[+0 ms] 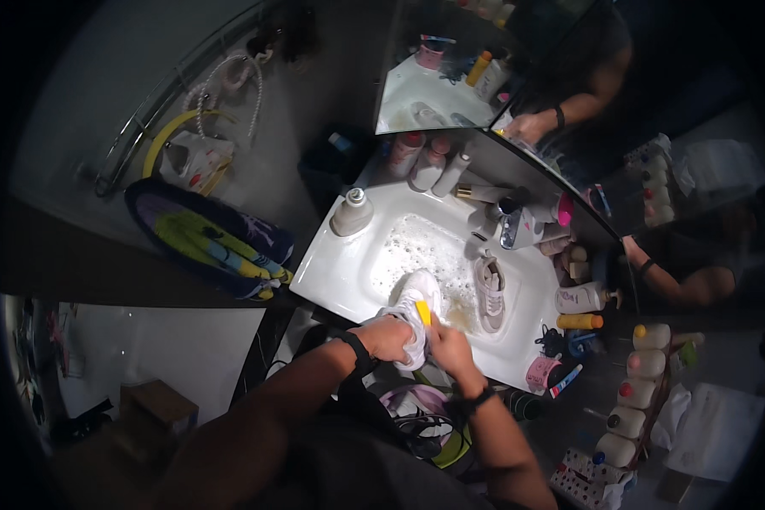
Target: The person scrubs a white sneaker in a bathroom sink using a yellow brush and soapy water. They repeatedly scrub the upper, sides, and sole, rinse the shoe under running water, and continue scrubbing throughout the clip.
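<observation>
A white sneaker (420, 287) is held over the near edge of the white sink (321, 274), its toe pointing away from me. My left hand (388, 339) is closed around the sneaker's left side. In my right hand (451, 349) is a yellow-backed scrub brush (423, 313), pressed against the sneaker's upper; the bristles are hidden. A second sneaker (490, 295), pale with laces, lies in the basin to the right. Foamy, partly brownish water (421, 246) covers the basin bottom around it.
A pump bottle (353, 212) stands on the sink's back-left corner. Several bottles (431, 166) line the back, near the faucet (510, 229). A pink cup (541, 372) and toothpaste tube (566, 382) sit at right. Towels (204, 238) hang at left; mirrors (450, 81) rise behind.
</observation>
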### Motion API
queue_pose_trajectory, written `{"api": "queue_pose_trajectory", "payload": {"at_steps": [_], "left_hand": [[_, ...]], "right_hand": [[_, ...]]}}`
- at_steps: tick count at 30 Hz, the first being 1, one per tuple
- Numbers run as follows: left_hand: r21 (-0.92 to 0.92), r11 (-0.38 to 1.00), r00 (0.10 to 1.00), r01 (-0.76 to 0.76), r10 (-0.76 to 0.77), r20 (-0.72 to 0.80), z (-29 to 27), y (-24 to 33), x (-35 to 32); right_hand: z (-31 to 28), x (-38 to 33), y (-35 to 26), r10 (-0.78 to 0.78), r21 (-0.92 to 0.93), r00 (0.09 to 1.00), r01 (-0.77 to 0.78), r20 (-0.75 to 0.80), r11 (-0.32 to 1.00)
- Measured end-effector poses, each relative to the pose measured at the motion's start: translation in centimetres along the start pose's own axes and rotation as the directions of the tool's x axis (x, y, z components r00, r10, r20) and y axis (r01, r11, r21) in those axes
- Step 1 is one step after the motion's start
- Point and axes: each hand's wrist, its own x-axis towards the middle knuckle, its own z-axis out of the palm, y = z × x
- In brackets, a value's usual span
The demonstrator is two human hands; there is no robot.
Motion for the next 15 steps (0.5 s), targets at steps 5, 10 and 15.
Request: {"api": "queue_pose_trajectory", "payload": {"at_steps": [5, 10, 15], "left_hand": [[0.319, 0.938, 0.99, -0.138, 0.12, 0.074, 2.0, 0.2, 0.4], [0.311, 0.946, 0.988, -0.086, 0.041, 0.149, 2.2, 0.2, 2.4], [0.295, 0.941, 0.987, -0.163, 0.15, 0.065, 2.9, -0.1, 2.7]], "right_hand": [[0.2, -5.5, 0.9, 0.099, 0.246, 0.994, -0.109, 0.055, 0.963], [0.6, -1.8, -0.2, 0.055, -0.001, 0.966, -0.058, -0.252, 0.998], [1.4, -6.8, 2.3, -0.016, 0.355, 0.995, 0.051, -0.101, 0.933]]}}
